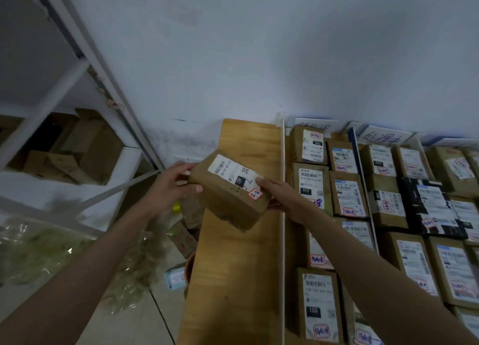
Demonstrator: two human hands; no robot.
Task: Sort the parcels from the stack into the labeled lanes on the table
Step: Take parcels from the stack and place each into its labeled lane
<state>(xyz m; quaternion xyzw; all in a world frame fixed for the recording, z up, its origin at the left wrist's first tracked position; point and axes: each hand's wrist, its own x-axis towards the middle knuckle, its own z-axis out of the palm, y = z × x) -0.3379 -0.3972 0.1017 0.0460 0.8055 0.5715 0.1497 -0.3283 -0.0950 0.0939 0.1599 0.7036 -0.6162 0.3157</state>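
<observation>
Left hand (173, 186) and right hand (280, 194) clamp the parcel (230, 194) at opposite ends. Likely stiff, light cardboard; hold by the ends.

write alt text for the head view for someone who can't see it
Two hands, left hand and right hand, hold a brown parcel with a white label above a wooden table. To the right, white dividers separate lanes filled with labeled parcels; metal shelving stands at left.
</observation>
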